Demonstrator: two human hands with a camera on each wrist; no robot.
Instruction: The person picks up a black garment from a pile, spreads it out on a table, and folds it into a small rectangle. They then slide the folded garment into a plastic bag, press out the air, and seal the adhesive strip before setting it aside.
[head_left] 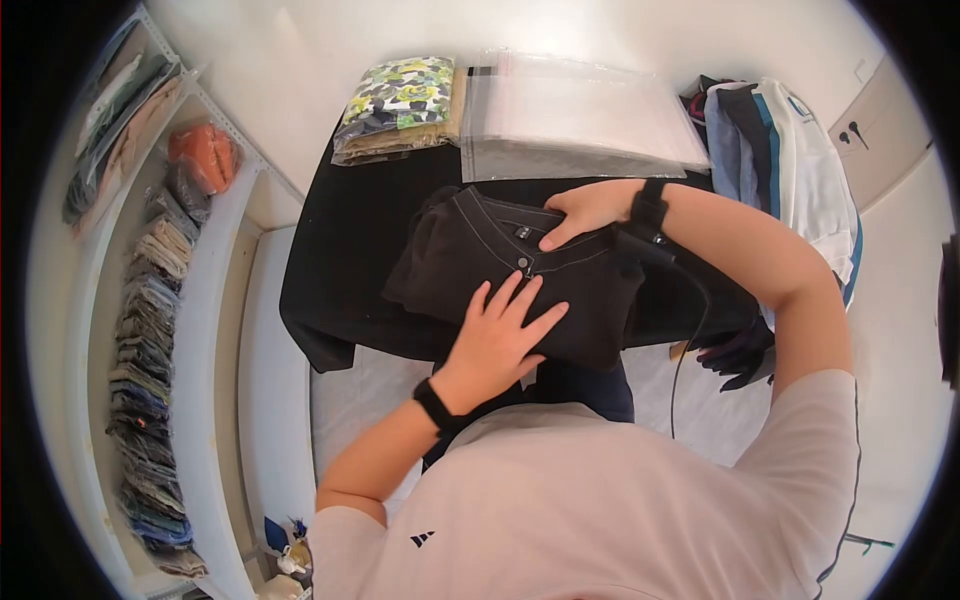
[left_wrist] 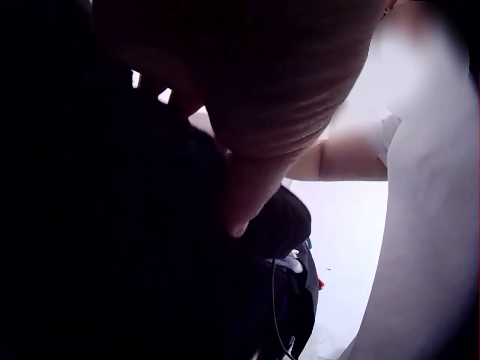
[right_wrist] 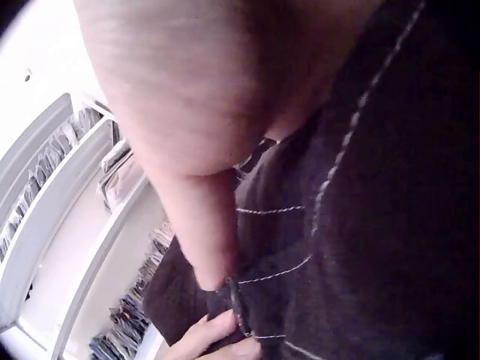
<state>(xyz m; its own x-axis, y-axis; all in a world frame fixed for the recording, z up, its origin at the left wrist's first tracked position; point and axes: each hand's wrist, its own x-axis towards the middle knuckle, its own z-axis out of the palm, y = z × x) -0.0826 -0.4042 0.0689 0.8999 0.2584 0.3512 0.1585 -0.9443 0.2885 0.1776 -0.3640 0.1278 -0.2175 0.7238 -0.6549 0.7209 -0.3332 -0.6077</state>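
A folded dark garment (head_left: pixel 590 310) with light stitching lies at the table's front edge. At its curved, stitched opening are a round button (head_left: pixel 522 262) and a small label (head_left: pixel 523 233). My left hand (head_left: pixel 500 335) rests on its front with spread fingers, tips just below the button. My right hand (head_left: pixel 590 212) grips the edge of the opening, its thumb on the inside by the label; its other fingers are mostly hidden. In the right wrist view, the thumb (right_wrist: pixel 202 240) points down toward the left fingertips (right_wrist: pixel 214 330). The left wrist view is dark, showing mainly the left hand (left_wrist: pixel 270 97).
Clear plastic bags (head_left: pixel 590 110) lie flat at the back of the black-covered table (head_left: pixel 330 260). Beside them is a bagged patterned garment (head_left: pixel 400 95). Clothes (head_left: pixel 800 150) hang over the right side. Shelves (head_left: pixel 215 330) of bagged clothes stand left. A cable (head_left: pixel 700 330) trails from the right wrist.
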